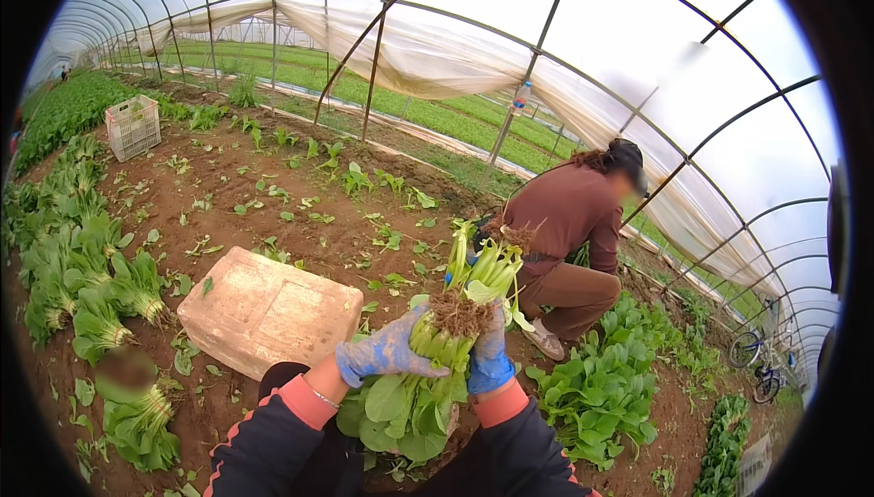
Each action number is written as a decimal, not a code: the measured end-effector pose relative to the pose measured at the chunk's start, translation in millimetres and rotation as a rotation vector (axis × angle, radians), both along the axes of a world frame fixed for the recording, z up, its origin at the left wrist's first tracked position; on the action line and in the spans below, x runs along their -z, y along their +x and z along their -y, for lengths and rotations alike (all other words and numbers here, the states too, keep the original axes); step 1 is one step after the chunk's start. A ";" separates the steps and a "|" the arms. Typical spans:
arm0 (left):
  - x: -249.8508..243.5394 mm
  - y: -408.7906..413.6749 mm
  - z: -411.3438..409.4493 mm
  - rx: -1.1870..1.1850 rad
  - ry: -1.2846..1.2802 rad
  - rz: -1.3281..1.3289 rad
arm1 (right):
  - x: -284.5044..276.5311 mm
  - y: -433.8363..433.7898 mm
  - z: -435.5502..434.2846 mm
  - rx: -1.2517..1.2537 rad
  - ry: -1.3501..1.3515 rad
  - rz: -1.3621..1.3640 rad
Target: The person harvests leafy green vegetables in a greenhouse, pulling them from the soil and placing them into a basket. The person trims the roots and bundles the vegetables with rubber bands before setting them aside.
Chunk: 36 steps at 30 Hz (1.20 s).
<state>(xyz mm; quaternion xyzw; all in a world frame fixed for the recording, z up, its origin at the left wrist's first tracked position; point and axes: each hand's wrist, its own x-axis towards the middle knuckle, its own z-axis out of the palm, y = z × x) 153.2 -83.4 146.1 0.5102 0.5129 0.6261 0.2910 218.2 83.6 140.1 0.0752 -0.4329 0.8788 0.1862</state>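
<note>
My left hand point(386, 348), in a soiled blue-grey glove, grips the left side of a bunch of leafy greens point(406, 412). The leaves hang down toward my lap, and the brown root ends point(461, 314) point away from me. Against the right side of the same bunch presses my right hand point(490, 359), also in a blue glove, its fingers partly hidden. Just beyond the roots, more pale green stalks point(495, 266) with soil-covered roots stick up. Whether my right hand carries them too is hard to tell.
An upturned, dirt-covered foam box point(273, 306) sits ahead on the left. Tied bunches of greens point(109, 278) line the soil further left, near a plastic crate point(133, 127). A person point(567, 217) squats ahead on the right, by growing greens point(601, 388). Bicycles point(761, 360) stand far right.
</note>
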 end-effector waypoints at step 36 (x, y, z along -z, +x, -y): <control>52.7 -84.1 -59.4 -0.386 -0.752 -0.944 | 78.2 -20.6 -171.9 0.071 0.570 0.498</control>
